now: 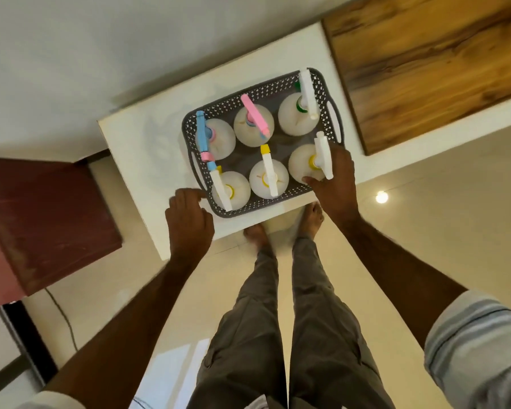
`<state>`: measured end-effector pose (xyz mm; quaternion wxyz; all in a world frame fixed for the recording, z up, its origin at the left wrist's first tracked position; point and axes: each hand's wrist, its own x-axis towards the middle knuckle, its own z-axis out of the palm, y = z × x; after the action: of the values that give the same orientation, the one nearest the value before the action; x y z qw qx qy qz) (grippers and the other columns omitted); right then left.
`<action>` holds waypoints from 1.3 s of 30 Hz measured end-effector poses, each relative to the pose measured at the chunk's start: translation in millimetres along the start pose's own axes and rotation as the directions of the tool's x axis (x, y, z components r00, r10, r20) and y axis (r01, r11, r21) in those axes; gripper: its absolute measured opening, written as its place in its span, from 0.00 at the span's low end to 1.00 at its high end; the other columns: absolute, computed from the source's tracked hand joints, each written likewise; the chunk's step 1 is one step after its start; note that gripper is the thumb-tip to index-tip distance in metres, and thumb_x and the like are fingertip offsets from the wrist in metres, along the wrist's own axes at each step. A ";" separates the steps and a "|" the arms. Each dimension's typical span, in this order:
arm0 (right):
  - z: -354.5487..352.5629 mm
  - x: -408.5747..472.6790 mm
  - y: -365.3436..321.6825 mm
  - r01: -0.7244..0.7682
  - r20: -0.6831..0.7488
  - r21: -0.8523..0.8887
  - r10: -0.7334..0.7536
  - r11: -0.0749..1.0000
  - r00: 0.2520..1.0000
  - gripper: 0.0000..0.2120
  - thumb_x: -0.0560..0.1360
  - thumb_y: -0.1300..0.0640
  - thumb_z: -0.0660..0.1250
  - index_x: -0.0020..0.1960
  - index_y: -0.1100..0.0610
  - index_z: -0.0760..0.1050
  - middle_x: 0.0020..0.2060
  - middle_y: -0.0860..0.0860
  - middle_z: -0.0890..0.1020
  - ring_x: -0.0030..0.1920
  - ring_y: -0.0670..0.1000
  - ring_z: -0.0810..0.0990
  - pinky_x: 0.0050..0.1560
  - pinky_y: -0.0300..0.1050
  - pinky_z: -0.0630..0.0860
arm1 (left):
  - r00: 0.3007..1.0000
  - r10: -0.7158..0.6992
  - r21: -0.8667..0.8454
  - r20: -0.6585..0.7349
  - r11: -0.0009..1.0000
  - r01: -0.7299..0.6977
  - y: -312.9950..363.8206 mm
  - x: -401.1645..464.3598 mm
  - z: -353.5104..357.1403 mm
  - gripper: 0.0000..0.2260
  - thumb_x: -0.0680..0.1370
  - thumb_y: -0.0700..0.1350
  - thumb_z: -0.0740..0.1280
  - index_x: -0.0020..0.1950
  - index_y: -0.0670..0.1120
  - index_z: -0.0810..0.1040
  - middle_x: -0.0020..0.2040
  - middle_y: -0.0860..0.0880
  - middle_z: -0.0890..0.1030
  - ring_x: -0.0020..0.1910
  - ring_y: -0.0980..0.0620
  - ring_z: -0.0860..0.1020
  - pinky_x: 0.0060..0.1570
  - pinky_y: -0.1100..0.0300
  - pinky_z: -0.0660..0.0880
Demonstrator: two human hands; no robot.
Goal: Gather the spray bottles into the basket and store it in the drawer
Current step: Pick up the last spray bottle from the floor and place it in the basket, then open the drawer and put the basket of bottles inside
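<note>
A grey perforated basket (278,87) sits on a white tabletop (148,143) and holds several white spray bottles in two rows. The back row has a blue-and-pink nozzle bottle (222,140), a pink nozzle bottle (252,125) and a green-collared bottle (294,116). The front row has three yellow-collared bottles (267,178). My right hand (334,175) grips the front right bottle (303,163) near the basket's right front corner. At the basket's left front corner is my left hand (189,219), fingers curled and touching the rim.
A wood-grain panel (425,69) lies on the counter to the right. A dark red cabinet (42,225) stands at the left. My legs and bare feet (311,216) are on the glossy tiled floor below the table edge. A cable runs on the floor at the left.
</note>
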<state>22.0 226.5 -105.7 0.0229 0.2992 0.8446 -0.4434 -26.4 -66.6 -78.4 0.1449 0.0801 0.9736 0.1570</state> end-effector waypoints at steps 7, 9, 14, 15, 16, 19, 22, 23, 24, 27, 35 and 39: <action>-27.8 -75.9 20.5 -0.044 -0.257 0.033 0.051 0.998 0.965 0.28 0.70 0.66 0.67 0.68 0.55 0.69 0.63 0.46 0.69 0.63 0.53 0.70 0.65 0.52 0.71 | 0.745 0.529 -0.010 0.406 0.818 -0.575 28.4 -33.4 21.3 0.12 0.72 0.38 0.66 0.55 0.46 0.77 0.55 0.46 0.78 0.52 0.46 0.77 0.48 0.52 0.76; -33.2 -101.2 34.8 -0.114 -0.256 0.088 0.133 0.990 0.958 0.25 0.72 0.67 0.66 0.68 0.53 0.69 0.61 0.42 0.67 0.61 0.51 0.72 0.62 0.50 0.73 | 0.649 0.576 -0.012 0.498 0.752 -0.658 43.6 -40.0 30.6 0.13 0.74 0.40 0.63 0.58 0.44 0.77 0.58 0.45 0.78 0.52 0.44 0.78 0.49 0.51 0.76; -17.6 -150.2 79.8 -0.397 -0.067 0.243 0.423 0.885 0.903 0.17 0.76 0.66 0.65 0.63 0.56 0.73 0.60 0.51 0.74 0.58 0.54 0.77 0.57 0.50 0.77 | 0.490 0.633 -0.107 0.599 0.670 -0.735 72.0 -47.4 60.3 0.20 0.77 0.39 0.66 0.69 0.42 0.74 0.71 0.42 0.74 0.69 0.42 0.73 0.69 0.49 0.71; -10.2 -154.1 92.4 -0.469 -0.005 0.295 0.492 0.833 0.871 0.14 0.77 0.65 0.66 0.62 0.58 0.74 0.60 0.53 0.76 0.57 0.55 0.78 0.57 0.50 0.77 | 0.451 0.645 -0.092 0.617 0.628 -0.773 74.4 -44.1 69.6 0.23 0.78 0.40 0.65 0.73 0.43 0.71 0.75 0.42 0.69 0.74 0.42 0.69 0.73 0.47 0.67; -1.2 -155.9 105.0 -0.537 0.070 0.346 0.550 0.769 0.832 0.13 0.78 0.62 0.67 0.61 0.59 0.74 0.59 0.54 0.78 0.56 0.55 0.79 0.57 0.51 0.76 | 0.424 0.652 -0.042 0.629 0.572 -0.819 74.8 -39.3 79.6 0.25 0.78 0.41 0.63 0.76 0.43 0.67 0.79 0.42 0.64 0.78 0.43 0.63 0.76 0.46 0.63; 31.7 -152.1 139.3 -0.707 0.351 0.540 0.641 0.457 0.683 0.12 0.79 0.54 0.67 0.59 0.60 0.73 0.53 0.55 0.78 0.47 0.52 0.78 0.48 0.48 0.75 | 0.382 0.634 0.178 0.672 0.362 -0.915 68.6 -26.7 112.1 0.28 0.79 0.43 0.52 0.81 0.42 0.54 0.82 0.40 0.49 0.82 0.41 0.48 0.78 0.43 0.54; 74.4 -140.6 167.6 -0.733 0.476 0.632 0.621 0.252 0.623 0.13 0.80 0.46 0.64 0.56 0.55 0.72 0.50 0.54 0.78 0.44 0.50 0.77 0.45 0.44 0.73 | 0.356 0.643 0.292 0.678 0.209 -0.933 47.5 -16.3 141.3 0.29 0.79 0.40 0.45 0.81 0.40 0.47 0.81 0.37 0.42 0.81 0.37 0.42 0.78 0.40 0.51; 91.2 -136.6 176.3 -0.714 0.479 0.664 0.608 0.220 0.633 0.14 0.80 0.44 0.63 0.56 0.55 0.72 0.51 0.54 0.78 0.47 0.51 0.77 0.46 0.45 0.74 | 0.348 0.654 0.298 0.671 0.192 -0.935 39.3 -11.4 149.3 0.30 0.79 0.40 0.49 0.81 0.40 0.46 0.81 0.37 0.42 0.81 0.37 0.42 0.78 0.40 0.52; 106.7 -133.0 183.6 -0.693 0.482 0.697 0.595 0.184 0.643 0.16 0.80 0.43 0.62 0.58 0.55 0.73 0.52 0.54 0.78 0.49 0.52 0.77 0.48 0.46 0.75 | 0.348 0.663 0.301 0.662 0.190 -0.935 33.7 -7.1 155.5 0.32 0.78 0.39 0.54 0.81 0.40 0.45 0.81 0.37 0.41 0.81 0.38 0.42 0.78 0.41 0.52; 152.4 -122.6 198.7 -0.658 0.523 0.752 0.570 0.043 0.634 0.22 0.81 0.41 0.60 0.64 0.57 0.72 0.57 0.55 0.76 0.56 0.55 0.75 0.54 0.51 0.75 | 0.339 0.679 0.294 0.651 0.187 -0.937 23.2 4.2 165.8 0.39 0.76 0.39 0.63 0.81 0.42 0.44 0.82 0.39 0.41 0.81 0.39 0.41 0.80 0.44 0.47; 257.5 -52.9 230.2 -0.471 0.480 0.860 0.622 -0.194 0.619 0.28 0.82 0.39 0.55 0.75 0.56 0.63 0.72 0.60 0.70 0.72 0.63 0.69 0.68 0.59 0.69 | 0.249 0.824 0.347 0.509 0.068 -0.935 -10.3 20.9 197.3 0.37 0.79 0.46 0.61 0.81 0.40 0.44 0.82 0.41 0.42 0.81 0.39 0.46 0.80 0.44 0.47; 289.8 -14.4 230.5 -0.443 0.465 0.872 0.633 -0.208 0.619 0.31 0.81 0.36 0.52 0.74 0.57 0.65 0.70 0.58 0.73 0.67 0.57 0.73 0.64 0.52 0.70 | 0.221 0.858 0.311 0.465 0.075 -0.947 -10.8 21.8 197.0 0.36 0.79 0.47 0.60 0.81 0.41 0.43 0.82 0.42 0.44 0.82 0.40 0.47 0.80 0.45 0.47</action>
<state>89.4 97.1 -446.3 -0.0506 0.5980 0.1138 -0.7918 12.4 -16.7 -266.5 0.0635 0.7144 0.6926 -0.0762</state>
